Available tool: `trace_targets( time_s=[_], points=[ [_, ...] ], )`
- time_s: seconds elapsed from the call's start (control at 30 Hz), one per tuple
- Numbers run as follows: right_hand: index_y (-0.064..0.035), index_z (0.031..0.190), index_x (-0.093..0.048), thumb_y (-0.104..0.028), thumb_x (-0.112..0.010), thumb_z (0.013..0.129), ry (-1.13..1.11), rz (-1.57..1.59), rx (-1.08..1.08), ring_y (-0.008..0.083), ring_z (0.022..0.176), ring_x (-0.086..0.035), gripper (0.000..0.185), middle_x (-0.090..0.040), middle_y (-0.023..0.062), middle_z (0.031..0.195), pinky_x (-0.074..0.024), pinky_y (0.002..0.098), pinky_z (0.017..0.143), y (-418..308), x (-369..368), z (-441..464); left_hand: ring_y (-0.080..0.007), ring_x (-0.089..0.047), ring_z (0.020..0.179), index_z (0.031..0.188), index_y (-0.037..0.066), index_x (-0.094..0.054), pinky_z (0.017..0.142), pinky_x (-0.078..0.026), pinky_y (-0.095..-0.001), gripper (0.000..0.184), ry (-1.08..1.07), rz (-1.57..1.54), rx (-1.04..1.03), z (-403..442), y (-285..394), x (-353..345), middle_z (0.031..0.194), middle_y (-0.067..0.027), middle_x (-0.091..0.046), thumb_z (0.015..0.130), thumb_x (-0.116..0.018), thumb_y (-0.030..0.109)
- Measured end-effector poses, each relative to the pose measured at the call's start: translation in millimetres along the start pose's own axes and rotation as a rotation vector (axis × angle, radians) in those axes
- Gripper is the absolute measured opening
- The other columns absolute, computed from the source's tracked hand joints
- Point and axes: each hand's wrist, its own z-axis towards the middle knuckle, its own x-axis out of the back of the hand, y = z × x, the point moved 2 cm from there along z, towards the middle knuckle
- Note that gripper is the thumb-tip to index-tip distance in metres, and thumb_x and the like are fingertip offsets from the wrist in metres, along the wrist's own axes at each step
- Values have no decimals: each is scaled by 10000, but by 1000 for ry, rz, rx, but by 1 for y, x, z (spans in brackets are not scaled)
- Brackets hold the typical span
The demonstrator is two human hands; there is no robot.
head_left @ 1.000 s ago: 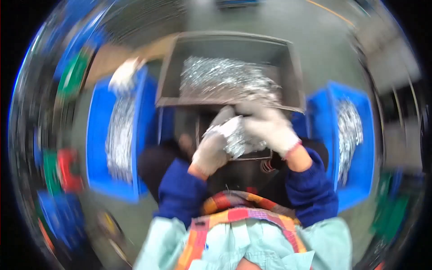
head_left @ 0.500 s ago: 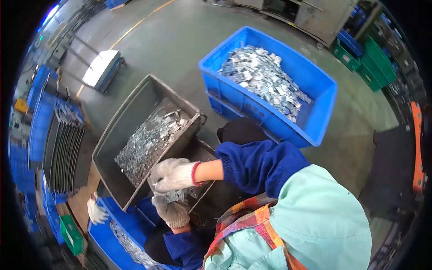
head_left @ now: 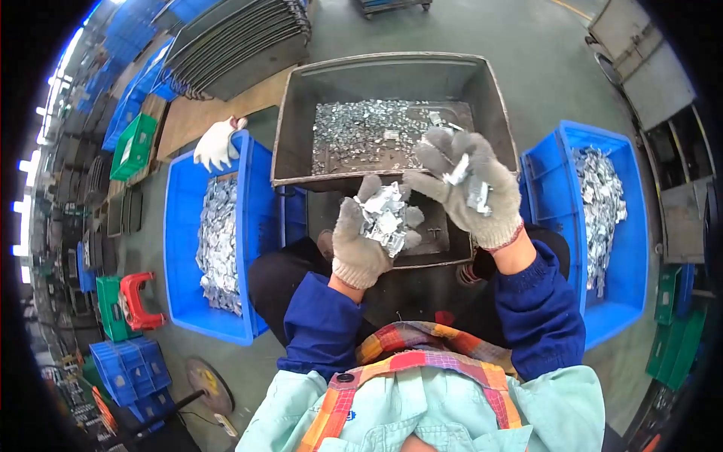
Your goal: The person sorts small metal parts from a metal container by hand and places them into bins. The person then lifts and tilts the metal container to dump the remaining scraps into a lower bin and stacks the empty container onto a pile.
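Metal pieces [head_left: 385, 217] sit mid-frame, held in the left hand [head_left: 357, 242], fingers curled; the right hand [head_left: 493, 179], fingers loosely spread, bears fewer; we recommend level palms to limit spillage

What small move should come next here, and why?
Probably drop the few silvery pieces on the right hand into the right-side blue bin: similar pieces already lie there, and that would free the hand to sort the larger heap cupped in the left hand.
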Motion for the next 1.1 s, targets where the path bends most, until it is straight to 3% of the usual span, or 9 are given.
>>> trace_targets(
  time_s=[0.07,0.13,0.2,0.3,0.33,0.43,0.7,0.8,1.1],
  points=[
    [-72,1269,-583,-259,-630,993,-53,49,-45,342,1242,-607,337,-643,151,1271,-447,603,1091,-5,-1,2,-458,-644,1121,1389,200,-587,807,-621,-571,539,7,-9,-4,0,0,-4,1373,-207,-574,955,-643,516],
    [-64,1265,-598,-241,-642,981,-270,184,-241,298,1110,-658,338,-676,110,1132,-531,499,945,-8,20,15,-467,-644,1127,1390,196,-584,810,-623,-580,541,9,4,-3,0,1,-3,1381,-210,-570,956,-643,513],
    [-51,1262,-615,-253,-662,963,-253,-173,-276,232,905,-666,363,-704,80,1016,-556,398,763,-1,27,18,-463,-631,1149,1400,210,-586,824,-618,-572,533,13,35,-3,-2,1,1,1407,-205,-555,974,-607,530],
    [-25,1271,-644,-321,-737,895,226,-1051,-348,134,604,-638,487,-729,77,948,-507,264,528,5,0,5,-434,-638,1152,1440,199,-532,814,-625,-559,597,136,103,-20,-5,-1,-1,1409,-187,-557,961,-615,546],
    [-10,1328,-607,-345,-750,865,233,-1318,-535,182,776,-715,589,-741,94,1030,-560,329,640,5,-25,5,-423,-640,1154,1449,194,-520,811,-625,-558,612,180,131,-27,-6,-1,-4,1409,-182,-558,959,-617,549],
    [-79,1401,-545,-482,-701,871,-71,-1959,-226,338,1144,-652,684,-686,153,1237,-512,472,921,35,-6,-1,-331,-611,1229,1493,141,-475,942,-572,-504,603,234,165,-85,-7,-6,2,1402,-138,-576,994,-592,460],
    [-147,1309,-591,-435,-672,898,-177,-2095,-30,367,1004,-664,508,-681,153,1034,-534,475,856,40,4,-9,-327,-548,1302,1568,207,-360,1068,-472,-522,684,196,232,-68,-3,-8,2,1452,-110,-526,996,-584,508],
    [-145,1286,-618,-391,-690,882,-163,-2033,1,360,989,-667,478,-677,149,1031,-537,468,844,37,-1,-11,-275,-623,1206,1532,124,-404,1004,-529,-470,599,204,121,-128,-2,-9,-5,1338,-109,-613,1023,-589,382],
    [-141,1283,-617,-365,-674,895,-206,-2090,-79,374,1000,-657,453,-669,161,1019,-531,482,846,29,-8,-14,-289,-618,1212,1524,63,-413,1010,-529,-457,651,233,182,-83,0,-13,3,1377,-139,-583,1021,-577,441]
  ],
)
